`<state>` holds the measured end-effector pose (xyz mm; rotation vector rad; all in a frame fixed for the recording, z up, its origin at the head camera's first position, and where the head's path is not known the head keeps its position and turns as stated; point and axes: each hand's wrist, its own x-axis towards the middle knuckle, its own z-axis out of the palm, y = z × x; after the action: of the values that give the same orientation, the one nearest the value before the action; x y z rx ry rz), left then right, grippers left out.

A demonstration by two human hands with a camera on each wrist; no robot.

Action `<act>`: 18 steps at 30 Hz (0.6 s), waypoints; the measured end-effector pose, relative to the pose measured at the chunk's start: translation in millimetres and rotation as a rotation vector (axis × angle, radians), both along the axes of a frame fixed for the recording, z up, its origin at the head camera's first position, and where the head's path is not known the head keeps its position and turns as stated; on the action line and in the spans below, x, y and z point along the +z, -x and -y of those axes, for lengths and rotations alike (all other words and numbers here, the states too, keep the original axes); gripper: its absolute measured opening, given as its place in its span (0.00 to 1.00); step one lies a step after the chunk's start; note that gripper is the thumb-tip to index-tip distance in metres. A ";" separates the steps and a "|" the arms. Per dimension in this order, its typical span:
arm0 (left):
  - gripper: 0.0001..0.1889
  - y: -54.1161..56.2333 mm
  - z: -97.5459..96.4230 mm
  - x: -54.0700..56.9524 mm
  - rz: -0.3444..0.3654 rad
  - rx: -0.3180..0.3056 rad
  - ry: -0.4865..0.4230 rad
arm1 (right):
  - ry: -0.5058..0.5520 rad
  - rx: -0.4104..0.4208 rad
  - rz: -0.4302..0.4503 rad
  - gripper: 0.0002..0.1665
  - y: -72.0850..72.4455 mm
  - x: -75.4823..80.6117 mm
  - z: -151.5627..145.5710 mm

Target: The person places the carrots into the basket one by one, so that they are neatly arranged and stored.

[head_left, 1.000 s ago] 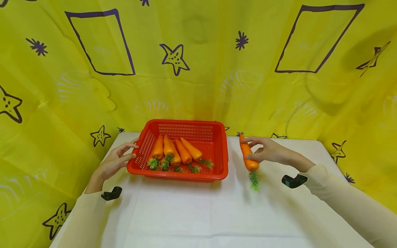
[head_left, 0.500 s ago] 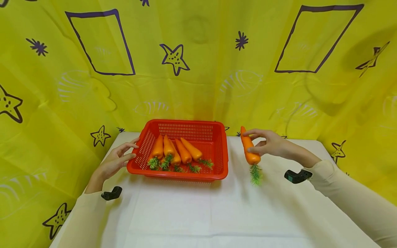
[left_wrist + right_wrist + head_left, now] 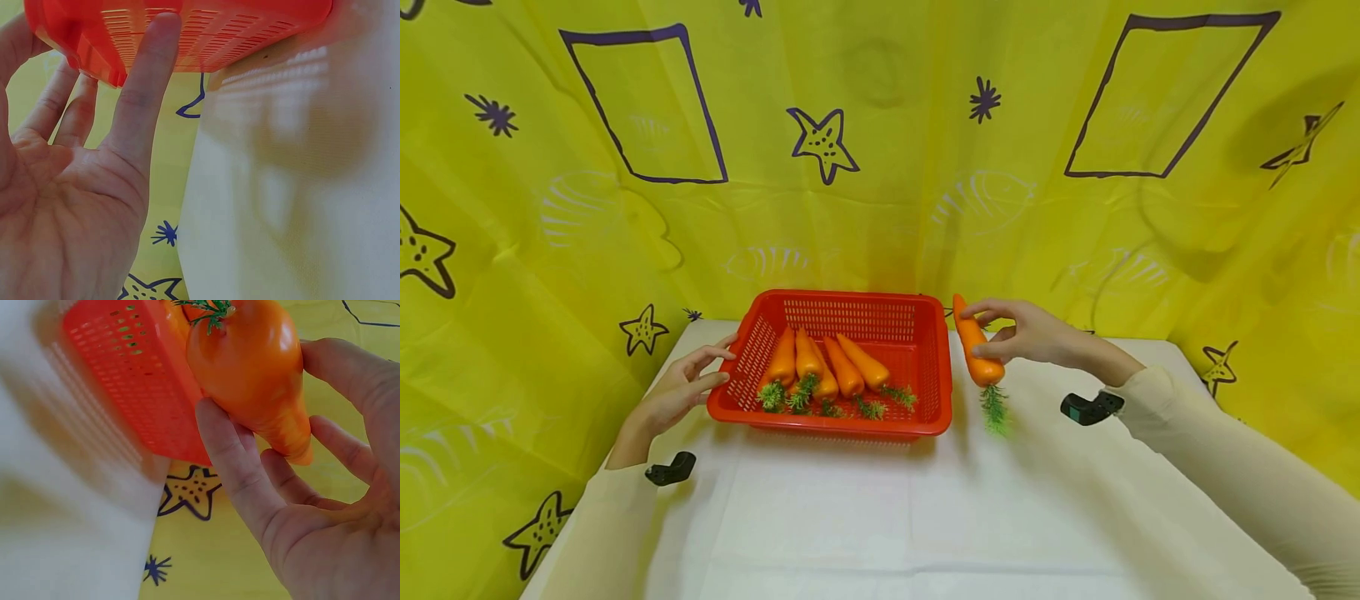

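Observation:
Several orange carrots [image 3: 848, 375] with green leafy tops lie in a red plastic basket [image 3: 850, 425] on the left half of the table. My left hand [image 3: 679, 385] holds the left end of this basket, thumb against its wall in the left wrist view. Just off the basket's right side, my right hand [image 3: 1033, 333] pinches another carrot [image 3: 976, 346] between thumb and fingers, over the table. Its pointed tip faces away and its green top hangs toward me. In the right wrist view the held carrot [image 3: 250, 356] overlaps the basket's wall [image 3: 134, 375].
A white cloth covers the table [image 3: 820, 517]. Yellow curtain [image 3: 887, 208] with dark stars and fish outlines closes in the back and both sides. A black wrist device [image 3: 1092, 408] sits at each sleeve cuff.
The right hand has raised the carrot, then carried it left, closer to the basket. The left hand, the basket and the carrots inside have stayed in place.

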<state>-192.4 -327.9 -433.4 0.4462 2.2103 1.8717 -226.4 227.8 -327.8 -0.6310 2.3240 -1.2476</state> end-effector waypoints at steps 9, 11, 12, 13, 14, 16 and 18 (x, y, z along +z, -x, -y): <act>0.15 -0.8 -0.5 0.6 -0.003 0.005 -0.005 | -0.031 0.106 -0.032 0.38 23.2 6.3 45.1; 0.15 -0.7 -0.7 0.9 -0.003 0.003 -0.005 | -0.040 0.123 -0.038 0.37 28.8 5.5 55.3; 0.15 -0.5 -0.7 0.9 -0.004 0.002 -0.003 | -0.049 0.128 -0.041 0.37 31.6 5.1 60.7; 0.15 -0.4 -0.5 0.8 -0.006 0.002 0.002 | -0.054 0.129 -0.037 0.37 34.2 4.8 66.2; 0.15 -0.3 -0.5 0.8 -0.009 0.002 0.009 | -0.060 0.131 -0.035 0.36 36.9 4.2 71.6; 0.15 -0.1 -0.2 0.9 -0.017 0.001 0.023 | -0.064 0.137 -0.017 0.36 42.3 2.8 82.4; 0.15 0.1 0.2 0.8 -0.024 0.001 0.034 | -0.066 0.147 0.001 0.35 47.4 0.8 93.5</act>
<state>-192.5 -328.1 -432.6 0.4630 2.2548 1.8353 -273.8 134.3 -327.0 -0.7635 2.2621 -1.1009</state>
